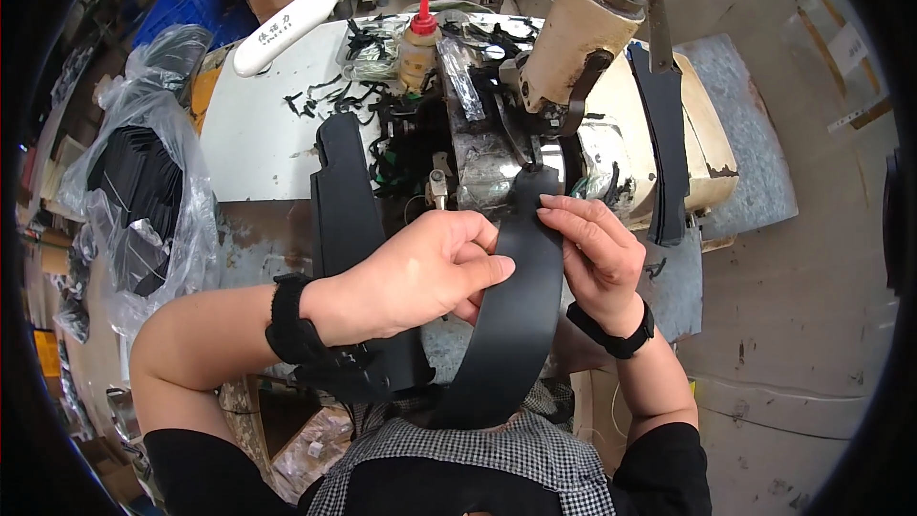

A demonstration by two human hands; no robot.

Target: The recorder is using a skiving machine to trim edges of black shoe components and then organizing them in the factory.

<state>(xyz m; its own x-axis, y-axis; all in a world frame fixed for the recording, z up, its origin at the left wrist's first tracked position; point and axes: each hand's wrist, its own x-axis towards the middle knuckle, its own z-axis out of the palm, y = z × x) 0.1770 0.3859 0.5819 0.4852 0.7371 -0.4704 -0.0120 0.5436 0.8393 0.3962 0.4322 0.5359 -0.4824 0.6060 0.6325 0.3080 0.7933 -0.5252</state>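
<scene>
A long, curved black leather-like strip (516,296) runs from near my body up to the presser foot (532,161) of a cream-coloured machine (583,33). Its narrow far end lies on the metal plate at the foot. My left hand (420,272) pinches the strip's left edge, thumb on top and the other fingers partly hidden beneath. On the right edge, closer to the foot, my right hand (602,253) grips it with finger and thumb together. Left of the foot lies a stack of black cut pieces (349,191), partly behind my left forearm.
A red-tipped glue bottle (418,53) stands on the white tabletop (253,134) among black scraps. A white lamp arm (287,33) reaches over it. More black pieces (664,153) rest on the machine's right side. A plastic bag of black sheets (138,177) sits at left.
</scene>
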